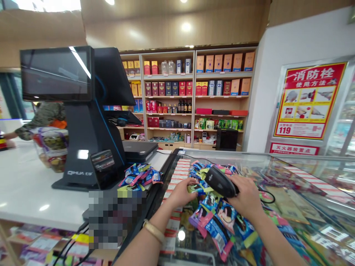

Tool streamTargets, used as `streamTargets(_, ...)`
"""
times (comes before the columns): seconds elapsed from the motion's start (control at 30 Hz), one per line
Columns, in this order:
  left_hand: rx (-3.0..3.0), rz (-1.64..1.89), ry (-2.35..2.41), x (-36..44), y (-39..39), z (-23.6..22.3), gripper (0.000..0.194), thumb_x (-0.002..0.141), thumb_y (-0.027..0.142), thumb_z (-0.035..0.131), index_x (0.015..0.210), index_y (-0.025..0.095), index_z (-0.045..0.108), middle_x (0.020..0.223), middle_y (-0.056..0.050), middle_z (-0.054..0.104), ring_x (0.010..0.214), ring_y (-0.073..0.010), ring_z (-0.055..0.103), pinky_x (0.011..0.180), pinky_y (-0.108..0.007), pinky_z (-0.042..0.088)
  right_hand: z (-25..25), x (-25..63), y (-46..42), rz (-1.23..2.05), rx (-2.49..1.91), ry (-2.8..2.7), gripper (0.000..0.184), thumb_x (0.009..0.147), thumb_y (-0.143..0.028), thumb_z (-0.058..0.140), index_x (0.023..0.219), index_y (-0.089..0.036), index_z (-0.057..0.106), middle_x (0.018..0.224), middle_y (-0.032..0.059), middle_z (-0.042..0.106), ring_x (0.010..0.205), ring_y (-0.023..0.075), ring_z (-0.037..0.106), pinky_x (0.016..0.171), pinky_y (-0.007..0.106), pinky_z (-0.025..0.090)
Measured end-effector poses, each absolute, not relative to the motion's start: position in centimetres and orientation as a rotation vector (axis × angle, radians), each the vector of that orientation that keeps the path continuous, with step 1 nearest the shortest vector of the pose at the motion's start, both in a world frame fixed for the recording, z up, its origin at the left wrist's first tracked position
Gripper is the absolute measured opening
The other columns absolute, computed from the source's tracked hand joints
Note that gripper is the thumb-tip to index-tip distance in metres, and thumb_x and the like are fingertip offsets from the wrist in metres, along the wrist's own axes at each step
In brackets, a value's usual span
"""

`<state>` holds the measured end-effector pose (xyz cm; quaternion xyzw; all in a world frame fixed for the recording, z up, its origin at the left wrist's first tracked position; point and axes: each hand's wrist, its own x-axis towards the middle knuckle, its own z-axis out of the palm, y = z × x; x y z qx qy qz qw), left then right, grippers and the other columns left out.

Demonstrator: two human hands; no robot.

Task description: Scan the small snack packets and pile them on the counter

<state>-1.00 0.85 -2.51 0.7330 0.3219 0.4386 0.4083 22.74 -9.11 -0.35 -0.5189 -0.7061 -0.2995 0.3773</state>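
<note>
My right hand (246,197) is wrapped round a black handheld barcode scanner (220,181), whose head points left over the counter. Close to its left, my left hand (183,192), with a bracelet at the wrist, has thumb and fingers closed on a small blue-and-green snack packet (194,188). Many similar wrapped packets (219,231), blue, pink and green, lie in a loose pile on the glass counter under and around both hands. A second heap of such packets (141,175) rests at the left, beside the register.
A black point-of-sale register (93,140) stands on the white counter (27,177), a clear tub of food (54,142) behind it. A cable (267,195) loops right of the scanner. Shelves (169,98) of boxed goods line the back. Another person's arm (36,120) shows far left.
</note>
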Motion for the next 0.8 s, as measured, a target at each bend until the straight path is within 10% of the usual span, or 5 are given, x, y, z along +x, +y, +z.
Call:
streamTargets(0.37,0.807,0.981,0.706,-1.8,0.3,0.9,0.026,0.095,0.032,0.046,0.099,0.01,0.06,0.084,-0.014,0.073,0.073,-0.0211,0.073,0.063,-0.029,0.059,-0.1,23.1,-9.2,-0.758,-1.332,-1.746,0.035,0.071,-0.022,0.055,0.104,-0.021,0.066,0.095,0.0078,0.072,0.088,0.0242,0.065,0.076,0.034,0.041)
streamTargets(0.8,0.874,1.102,0.683,-0.5,0.1,-0.2,0.023,0.093,0.032,0.053,0.091,0.012,0.064,0.076,-0.007,0.07,0.062,-0.0143,0.067,0.057,-0.024,0.055,0.3,20.5,-10.0,-0.467,-1.269,-1.905,0.029,0.071,-0.021,0.055,0.098,-0.021,0.065,0.094,0.0059,0.072,0.088,0.0221,0.063,0.079,0.035,0.035)
